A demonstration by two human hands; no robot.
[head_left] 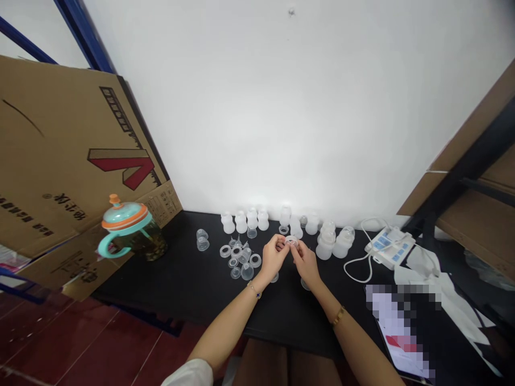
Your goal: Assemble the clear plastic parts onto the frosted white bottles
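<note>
Over the middle of the black table, my left hand (275, 258) and my right hand (306, 262) are closed on a white baby bottle collar ring (291, 240), gripping it from both sides with the fingertips. Whether a nipple sits inside the ring is too small to tell. Just behind it stands a white bottle (296, 228). Left of my hands lie several loose collar rings (255, 261) and clear nipples (247, 271). Small clear pieces partly show under both wrists.
White bottles (240, 222) line the wall; assembled bottles (325, 244) stand right. Clear caps (202, 241) and a teal-orange jug (132, 228) are left. A white power strip (390, 246) with cable, paper (438, 289) and a partly blurred phone-like device (398, 332) lie right.
</note>
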